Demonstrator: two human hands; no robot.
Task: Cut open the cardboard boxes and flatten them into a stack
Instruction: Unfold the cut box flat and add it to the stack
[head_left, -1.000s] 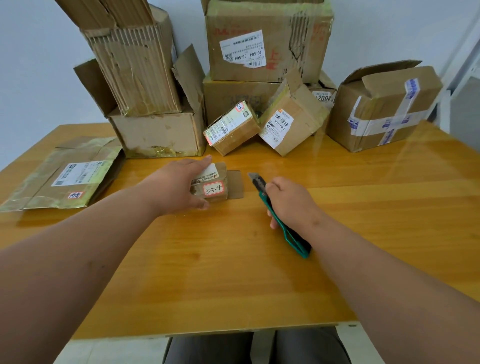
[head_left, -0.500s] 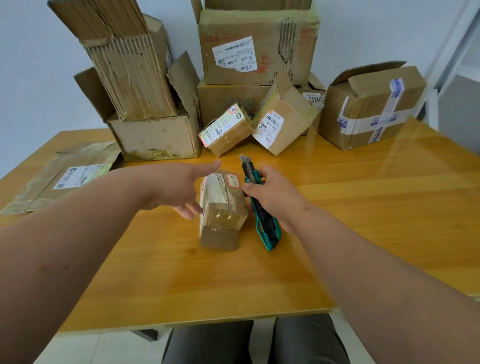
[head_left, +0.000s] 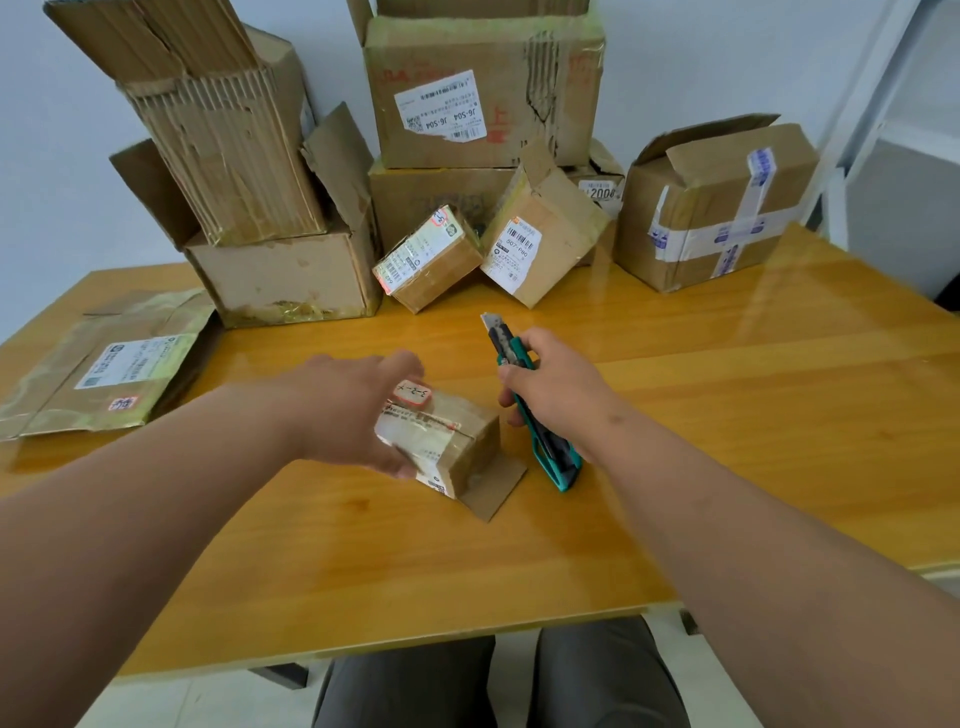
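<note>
Ideally, left hand (head_left: 353, 410) keeps gripping the small taped box (head_left: 441, 436) mid-frame while right hand (head_left: 556, 395), clutching the utility knife (head_left: 524, 400), slices shallowly along its tape seam.

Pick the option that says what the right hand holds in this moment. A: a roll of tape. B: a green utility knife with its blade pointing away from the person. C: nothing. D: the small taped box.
B: the right hand grips a green utility knife, blade tip toward the far boxes, while the left hand holds the small taped box.
</note>
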